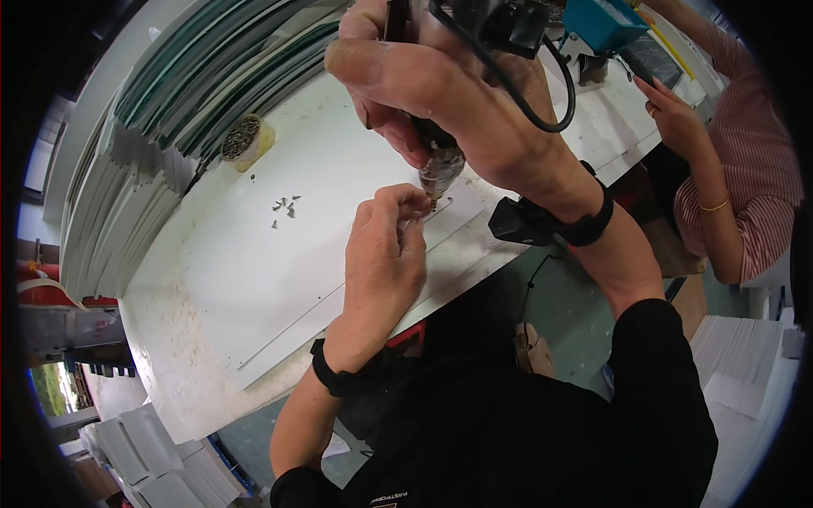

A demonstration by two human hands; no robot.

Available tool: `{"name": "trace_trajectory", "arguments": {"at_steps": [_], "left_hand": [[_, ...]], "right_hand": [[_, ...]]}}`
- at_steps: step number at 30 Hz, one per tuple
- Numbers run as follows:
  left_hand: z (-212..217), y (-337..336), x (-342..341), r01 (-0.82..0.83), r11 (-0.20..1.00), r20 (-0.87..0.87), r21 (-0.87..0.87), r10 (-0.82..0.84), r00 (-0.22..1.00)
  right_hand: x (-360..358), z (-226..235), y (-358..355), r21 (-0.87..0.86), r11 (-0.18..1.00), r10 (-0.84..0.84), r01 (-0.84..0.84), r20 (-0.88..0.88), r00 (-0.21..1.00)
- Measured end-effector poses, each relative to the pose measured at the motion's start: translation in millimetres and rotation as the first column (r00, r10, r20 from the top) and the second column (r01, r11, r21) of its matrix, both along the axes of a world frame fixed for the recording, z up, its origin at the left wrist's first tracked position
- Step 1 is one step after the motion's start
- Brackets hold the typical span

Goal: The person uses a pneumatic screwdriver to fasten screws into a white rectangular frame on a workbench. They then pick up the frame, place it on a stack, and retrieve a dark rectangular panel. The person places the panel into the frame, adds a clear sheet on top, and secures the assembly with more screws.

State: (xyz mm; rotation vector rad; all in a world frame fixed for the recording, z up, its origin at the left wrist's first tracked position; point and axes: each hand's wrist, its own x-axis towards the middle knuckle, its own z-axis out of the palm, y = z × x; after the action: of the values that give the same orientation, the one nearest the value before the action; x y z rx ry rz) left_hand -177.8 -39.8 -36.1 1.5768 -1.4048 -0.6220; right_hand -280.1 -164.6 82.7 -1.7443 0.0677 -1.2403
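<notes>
My right hand is wrapped round an electric screwdriver, its nose covered in clear wrapping and its bit pointing down. The bit meets the long edge strip of a white panel lying on the table. Close beside the bit, my left hand rests on the panel with thumb and fingers pinched together; whatever is between them is hidden. A few loose screws lie on the panel to the left of my hands. Farther left stands a small tub filled with screws.
Stacked sheets with green and grey edges line the far left side. Above my right hand, a black cable loops down. A co-worker's hand is at the right, near a teal bin. Stacked white panels stand at lower right.
</notes>
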Motion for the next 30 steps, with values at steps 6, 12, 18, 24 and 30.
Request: {"name": "trace_trajectory", "arguments": {"at_steps": [6,12,18,24,30], "left_hand": [[-9.5,-1.8,2.7,0.013,0.998,0.014,-0.059,-0.013,1.0],[-12.1,-1.4,3.5,0.005,0.998,-0.049,-0.065,-0.008,0.999],[-11.9,-1.4,3.4,0.008,0.998,-0.08,-0.059,-0.013,0.997],[-12.0,-1.2,2.9,0.005,0.999,-0.086,-0.051,-0.009,0.996],[-10.7,-1.4,4.3,0.017,0.998,-0.056,-0.056,-0.02,0.998]], "right_hand": [[5.3,-10.8,-3.8,-0.078,0.995,-0.064,0.07,0.07,0.995],[6.6,-17.7,-2.2,-0.13,0.982,-0.118,0.136,0.132,0.984],[8.8,-23.8,1.2,-0.151,0.963,-0.191,0.223,0.204,0.96],[11.0,-22.9,3.8,-0.033,0.999,0.003,0.007,0.291,0.957],[-7.5,-16.8,-10.2,-0.181,0.981,0.078,-0.07,0.036,0.996]]}}
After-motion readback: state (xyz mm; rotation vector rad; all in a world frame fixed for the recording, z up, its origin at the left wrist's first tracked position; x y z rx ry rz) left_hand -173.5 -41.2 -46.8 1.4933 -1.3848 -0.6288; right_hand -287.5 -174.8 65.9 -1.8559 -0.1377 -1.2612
